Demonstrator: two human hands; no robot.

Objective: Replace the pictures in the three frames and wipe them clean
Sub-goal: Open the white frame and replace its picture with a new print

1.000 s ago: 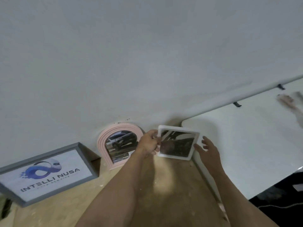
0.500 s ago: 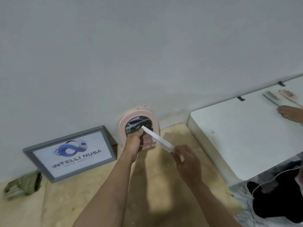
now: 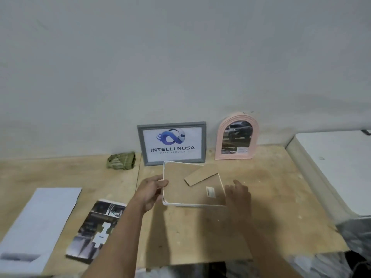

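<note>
I hold a white-rimmed picture frame (image 3: 192, 193) face down over the wooden table (image 3: 261, 197), its brown cardboard back and folded stand flap (image 3: 200, 174) facing up. My left hand (image 3: 150, 192) grips its left edge. My right hand (image 3: 237, 194) touches its right edge with fingers spread. A grey frame with a blue logo print (image 3: 172, 143) and a pink arched frame with a car photo (image 3: 236, 136) lean against the wall behind. A dark printed picture (image 3: 96, 229) and a white sheet (image 3: 38, 225) lie at the left.
A folded green cloth (image 3: 121, 160) lies by the wall left of the grey frame. A white table (image 3: 337, 167) adjoins at the right, lower, with dark clutter (image 3: 353, 237) at its near end.
I turned the white frame from picture side toward me to back side up and brought it down and toward me. The view swung left, revealing the papers.
</note>
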